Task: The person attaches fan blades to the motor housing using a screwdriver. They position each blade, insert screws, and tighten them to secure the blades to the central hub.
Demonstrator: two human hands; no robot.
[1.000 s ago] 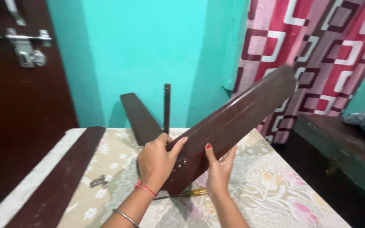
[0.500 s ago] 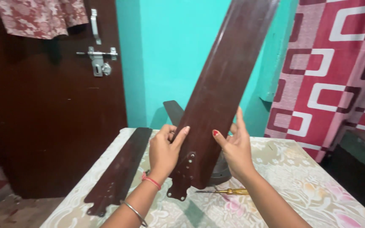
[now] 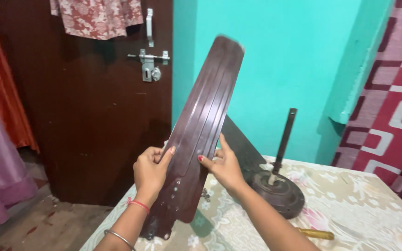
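Dark brown fan blade (image 3: 201,130) held at frame centre, long axis steep diagonal: rounded tip toward upper right, bracket end toward lower left over bed edge. Left hand (image 3: 150,172) grips left edge, fingers curled. Right hand (image 3: 226,165) grips right edge, thumb on face. Fan motor (image 3: 275,193) right of blade
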